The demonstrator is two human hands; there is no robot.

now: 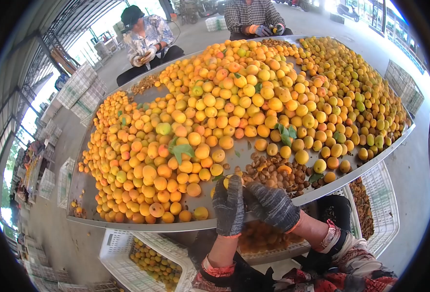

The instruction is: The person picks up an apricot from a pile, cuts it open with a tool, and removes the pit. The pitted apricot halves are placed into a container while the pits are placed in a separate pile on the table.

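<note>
My left hand (229, 207), in a grey knit glove, is closed around an apricot (226, 182), of which only a yellow bit shows past the fingers. Close beside it, my right hand (273, 207) wears the same kind of glove, its fingers curled together and pointing at the left hand. Whatever those right fingers hold is hidden. Both hands are at the near edge of a metal table (210, 224). Just beyond them lies a heap of brown apricot pits (273, 174). A large pile of orange-yellow apricots (176, 141) covers much of the tabletop, with some green leaves (181, 150) among them.
Below the table edge stand a white crate (115, 248) with apricot halves and another white crate (386, 207) with brown pieces. Two people, one in a patterned shirt (149, 36) and one in a checked shirt (251, 17), work across the table. Stacked crates (81, 87) stand left.
</note>
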